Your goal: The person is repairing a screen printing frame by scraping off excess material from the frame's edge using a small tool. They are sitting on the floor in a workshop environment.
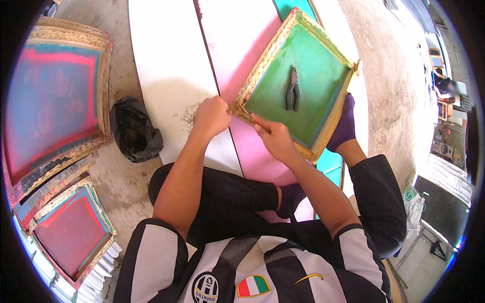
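A wooden frame (262, 63) stretched with green mesh lies tilted on the white and pink boards in front of me. My left hand (211, 116) is closed at the frame's near corner. Right beside it, my right hand (273, 137) pinches the same wooden edge with thumb and fingers. A pair of dark pliers (292, 90) lies on the green mesh inside the frame. A small tangle of thin scraps (189, 115) sits on the white board just left of my left hand. My foot in a purple sock (343, 126) rests against the frame's right side.
A black plastic bag (134, 129) lies on the concrete floor to the left. Beyond it stand stacked wooden frames with red and blue mesh (53, 103) and a smaller red one (70, 230). Teal boards (331, 169) lie under the pink board. Clutter fills the far right.
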